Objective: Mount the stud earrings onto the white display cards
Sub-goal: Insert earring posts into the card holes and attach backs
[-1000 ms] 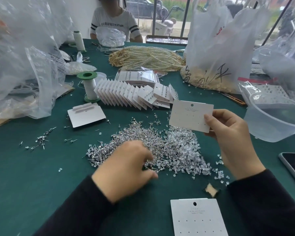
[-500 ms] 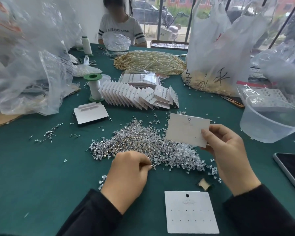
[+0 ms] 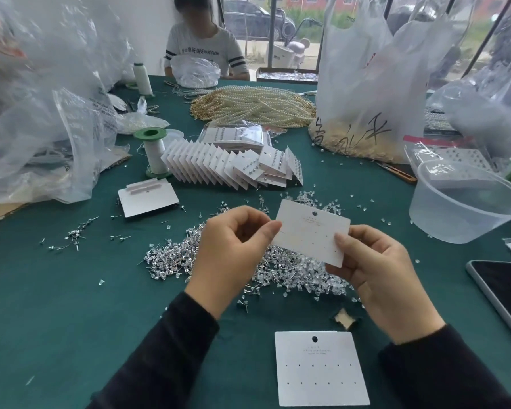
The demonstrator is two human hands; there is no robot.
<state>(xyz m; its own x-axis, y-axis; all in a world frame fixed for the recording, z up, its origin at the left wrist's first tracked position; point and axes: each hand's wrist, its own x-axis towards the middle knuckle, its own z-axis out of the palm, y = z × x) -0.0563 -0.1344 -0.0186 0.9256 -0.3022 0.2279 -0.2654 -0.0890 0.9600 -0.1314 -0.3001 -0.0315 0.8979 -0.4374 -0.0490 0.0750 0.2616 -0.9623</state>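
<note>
Card in work: white display card [image 3: 310,231], held up at frame centre above the stud pile [image 3: 171,255], tilted, hang-hole uppermost. We see no stud seated in it. The right hand [image 3: 378,273] is clamped on its lower right corner, thumb on the face. The left hand [image 3: 230,255] has its fingers curled, with thumb and forefinger pinching at the card's left edge. Whether a stud also sits in that pinch is too small for us to tell.

Our reading: first post about to go in. To do it well, we would keep the right hand firm so the card stays flat, bring the post square to a punched hole, back the hole with a finger and push straight, not at a slant that creases the card.

Surroundings: a blank card [image 3: 320,367] lies at bottom centre, close to the near desk edge. The finished cards [image 3: 219,163] stand fanned at upper centre. The tub [image 3: 466,208] and phone [image 3: 505,287] crowd the right side. Bare green desk [image 3: 56,305] at lower left gives the freest room for elbows.
</note>
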